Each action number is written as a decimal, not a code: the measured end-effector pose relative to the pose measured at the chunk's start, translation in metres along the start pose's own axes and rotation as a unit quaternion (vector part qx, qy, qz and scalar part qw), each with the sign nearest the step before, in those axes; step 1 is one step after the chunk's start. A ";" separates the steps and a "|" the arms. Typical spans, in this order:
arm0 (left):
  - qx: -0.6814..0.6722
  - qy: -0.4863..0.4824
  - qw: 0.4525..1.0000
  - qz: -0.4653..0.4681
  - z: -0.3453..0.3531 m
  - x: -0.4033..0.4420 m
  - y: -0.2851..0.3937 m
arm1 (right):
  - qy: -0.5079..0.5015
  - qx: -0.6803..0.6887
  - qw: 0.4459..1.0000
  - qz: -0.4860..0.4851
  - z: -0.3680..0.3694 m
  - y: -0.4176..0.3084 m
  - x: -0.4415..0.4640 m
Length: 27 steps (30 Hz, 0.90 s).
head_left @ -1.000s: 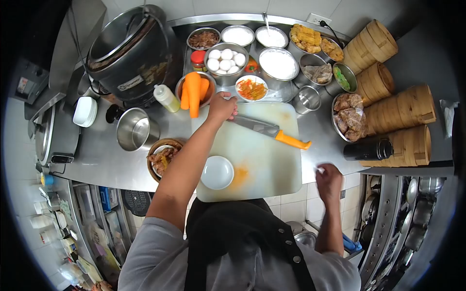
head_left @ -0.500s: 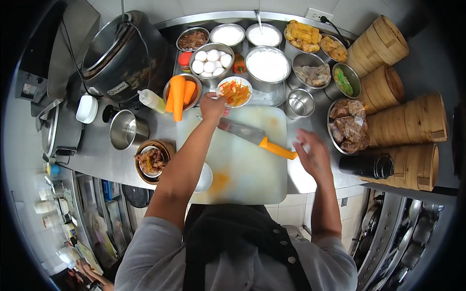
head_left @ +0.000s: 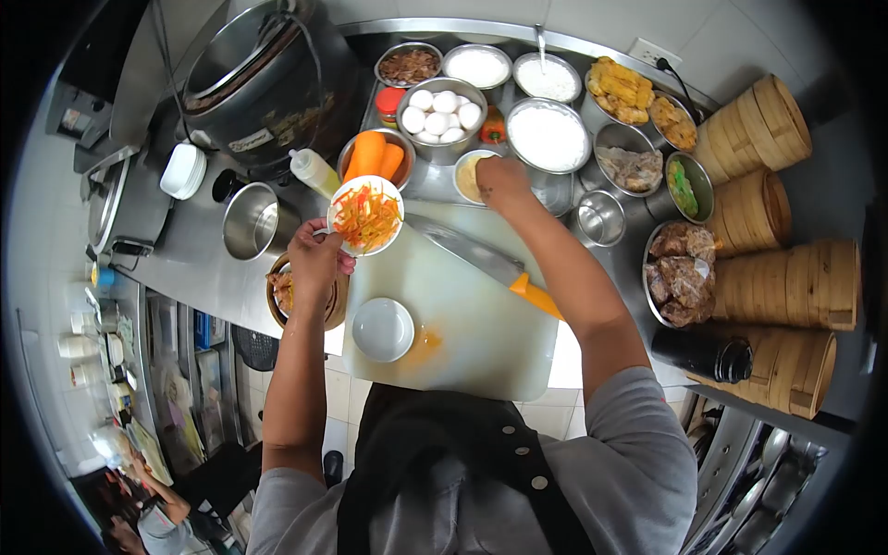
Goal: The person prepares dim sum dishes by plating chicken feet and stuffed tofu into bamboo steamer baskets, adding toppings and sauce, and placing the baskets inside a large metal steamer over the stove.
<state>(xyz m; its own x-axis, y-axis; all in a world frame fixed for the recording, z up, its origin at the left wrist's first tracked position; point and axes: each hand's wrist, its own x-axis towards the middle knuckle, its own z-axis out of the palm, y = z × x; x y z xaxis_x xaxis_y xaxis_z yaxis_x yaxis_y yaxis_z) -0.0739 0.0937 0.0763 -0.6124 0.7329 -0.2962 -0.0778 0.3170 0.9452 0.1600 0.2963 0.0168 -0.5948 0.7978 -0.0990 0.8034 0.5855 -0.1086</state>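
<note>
My left hand (head_left: 319,257) grips the rim of a white bowl of shredded orange and red vegetables (head_left: 366,215), raised over the upper left corner of the cutting board (head_left: 481,347). At a small bowl with pale yellow contents (head_left: 469,178), behind the board, is my right hand (head_left: 504,183); its fingers are bent down and together at the bowl's right side, and their tips are hidden. A knife with an orange handle (head_left: 536,295) lies across the board. Nearer me on the board stands an empty white bowl (head_left: 383,329), beside an orange stain.
Bowls of eggs (head_left: 440,115), white powder (head_left: 548,135) and carrots (head_left: 369,153) stand at the back. Bamboo steamers (head_left: 786,285) and a black bottle (head_left: 703,354) are on the right. A steel pot (head_left: 254,222) and large cooker (head_left: 264,92) stand left. Another person (head_left: 162,518) is at lower left.
My left hand has lifted the bowl of shredded vegetables and brought it left and nearer me. My right hand has moved from beside the board to the small bowl behind it.
</note>
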 end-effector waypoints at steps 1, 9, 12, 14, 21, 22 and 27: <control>-0.003 0.005 1.000 -0.001 -0.006 -0.002 -0.001 | 0.005 -0.010 1.000 0.000 0.001 -0.002 0.003; -0.014 -0.010 1.000 -0.012 0.001 -0.006 -0.011 | 0.043 0.008 0.999 -0.008 0.006 0.009 0.009; -0.025 -0.044 0.999 -0.020 0.021 0.008 -0.028 | 0.073 0.266 0.958 0.077 -0.004 0.008 -0.015; -0.021 -0.058 0.998 -0.028 0.049 0.019 -0.033 | 0.075 0.472 0.867 0.144 -0.011 0.008 -0.035; -0.021 -0.086 0.994 -0.065 0.166 0.047 -0.046 | 0.117 0.803 0.545 0.212 -0.016 0.030 -0.132; -0.019 -0.086 0.994 -0.068 0.178 0.050 -0.051 | 0.119 0.809 0.535 0.212 -0.020 0.029 -0.147; 0.028 -0.126 0.990 -0.060 0.189 0.060 -0.058 | 0.090 0.834 0.509 0.190 -0.020 0.005 -0.187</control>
<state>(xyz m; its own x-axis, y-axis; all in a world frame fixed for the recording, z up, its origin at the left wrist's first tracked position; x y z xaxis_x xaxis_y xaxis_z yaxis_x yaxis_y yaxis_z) 0.0426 0.2325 -0.0225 -0.3858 0.8124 -0.4372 -0.0907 0.4382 0.8943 0.2761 0.1533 0.0543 -0.2715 0.8961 -0.3511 -0.3728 -0.4342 -0.8201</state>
